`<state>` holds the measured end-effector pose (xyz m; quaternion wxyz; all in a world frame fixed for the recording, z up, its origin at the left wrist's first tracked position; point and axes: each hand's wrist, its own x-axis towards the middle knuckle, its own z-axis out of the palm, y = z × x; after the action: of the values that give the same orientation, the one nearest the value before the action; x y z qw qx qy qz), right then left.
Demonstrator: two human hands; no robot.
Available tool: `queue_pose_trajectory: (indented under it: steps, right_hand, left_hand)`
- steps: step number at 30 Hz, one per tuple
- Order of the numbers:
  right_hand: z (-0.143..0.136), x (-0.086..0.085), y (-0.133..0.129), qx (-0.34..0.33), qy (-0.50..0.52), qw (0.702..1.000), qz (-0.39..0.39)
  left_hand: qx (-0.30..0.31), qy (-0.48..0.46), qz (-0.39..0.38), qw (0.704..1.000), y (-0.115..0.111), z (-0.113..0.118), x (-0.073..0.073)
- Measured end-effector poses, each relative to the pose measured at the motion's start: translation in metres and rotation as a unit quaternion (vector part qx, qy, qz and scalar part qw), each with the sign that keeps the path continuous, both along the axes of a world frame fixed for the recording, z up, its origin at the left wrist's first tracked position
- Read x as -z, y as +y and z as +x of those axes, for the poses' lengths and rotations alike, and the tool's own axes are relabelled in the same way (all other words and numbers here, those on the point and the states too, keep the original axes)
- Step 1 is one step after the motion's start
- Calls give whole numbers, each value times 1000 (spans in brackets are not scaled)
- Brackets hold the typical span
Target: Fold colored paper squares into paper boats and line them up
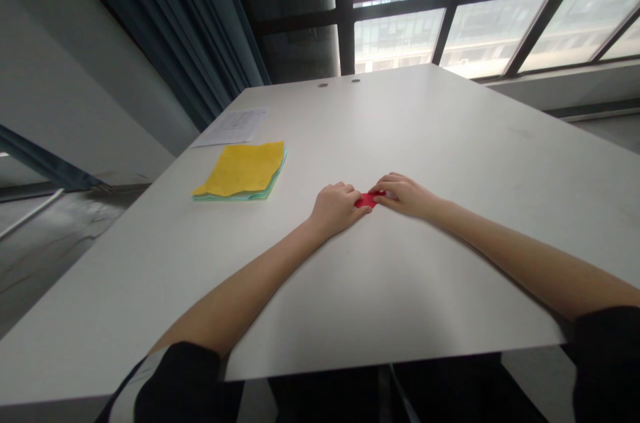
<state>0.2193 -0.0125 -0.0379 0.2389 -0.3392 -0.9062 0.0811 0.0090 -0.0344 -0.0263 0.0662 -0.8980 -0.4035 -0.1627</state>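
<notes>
Paper, red and small, lies on the white table between your hands; take it as the centre of a clock, with twelve straight ahead of you. Your left hand is at nine o'clock, thumb and forefinger closed on the near end of the red piece. Your right hand is at three, its thumb and curled forefinger pinching the other end. Whether the piece is folded, and how, is too small to tell.

To do this well, it seems best to keep both wrists resting low, let one hand anchor its end, and press with the other slowly outward along the edge, so that the paper neither skids nor creases crookedly. Keeping your fingertips off the middle should leave the edges in sight.

The tabletop is broad, smooth and pale, giving you a firm base; its near edge runs across six o'clock. Between nine and ten lies a yellow sheet on pale green sheets, well apart from your hands. Beyond it, at ten, is a printed white page. Two dark round discs sit near the far edge, just short of twelve. Blue curtains hang between ten and eleven, and dark-framed windows bring daylight from twelve to two.
</notes>
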Motion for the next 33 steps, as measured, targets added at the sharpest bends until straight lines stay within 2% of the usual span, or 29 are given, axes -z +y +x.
queue_pose_trajectory:
  steps: [8,14,17,20,25,28,33]
  right_hand:
    - [-3,0,1,31,10,999,-28]
    - [-7,-4,-2,108,101,977,-151]
    - [-10,-6,-5,118,161,969,-143]
    - [-15,-9,-10,99,193,971,-103]
    - [-20,-13,-17,49,212,974,-60]
    - [-22,-15,-20,34,218,972,-75]
    - [-23,-15,-20,47,230,965,-118]
  left_hand:
    - [23,25,47,998,-2,-1,3]
    - [9,-57,-8,998,-5,0,2]
    - [-20,-132,-69,989,-4,2,2]
    - [-21,-250,-124,960,0,5,2]
    - [8,-444,-230,866,6,10,4]
    - [7,-484,-303,821,6,10,3]
    - [21,-499,-329,802,3,11,0]
